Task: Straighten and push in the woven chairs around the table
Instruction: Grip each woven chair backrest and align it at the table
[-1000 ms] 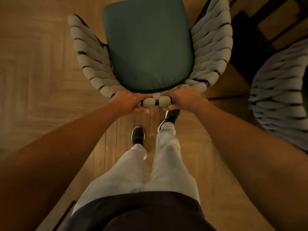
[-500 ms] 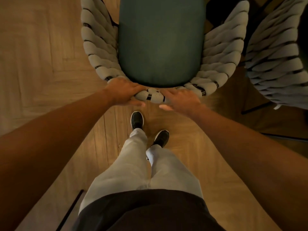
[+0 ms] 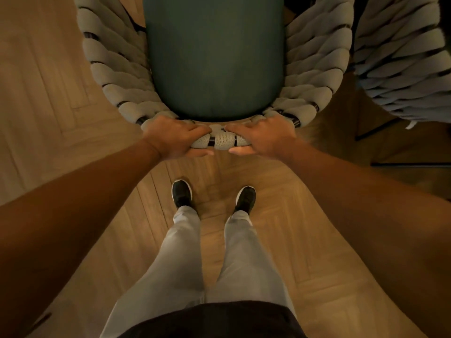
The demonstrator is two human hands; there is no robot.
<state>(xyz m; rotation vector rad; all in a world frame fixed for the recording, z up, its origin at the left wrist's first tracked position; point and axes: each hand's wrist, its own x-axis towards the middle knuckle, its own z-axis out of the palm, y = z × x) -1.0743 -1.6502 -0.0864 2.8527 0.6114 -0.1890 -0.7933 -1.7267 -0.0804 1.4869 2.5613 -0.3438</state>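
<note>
Both hands clamp the woven chair [image 3: 114, 76] at the middle of its back rail: left hand [image 3: 174, 136] and right hand [image 3: 262, 135] side by side, fingers over the top, thumbs under. Green seat cushion [image 3: 214, 57] runs straight ahead from the grip, so the push axis is dead forward, neither hand nearer. Table not in view. Second woven chair [image 3: 400, 57] sits close on the right, probably tight clearance. Feet on wood floor [image 3: 61, 106].

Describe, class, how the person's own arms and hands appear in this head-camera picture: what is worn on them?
Both forearms are bare, with no sleeves in view. The left hand and right hand wear no gloves, and no rings, watch or bands are visible.
</note>
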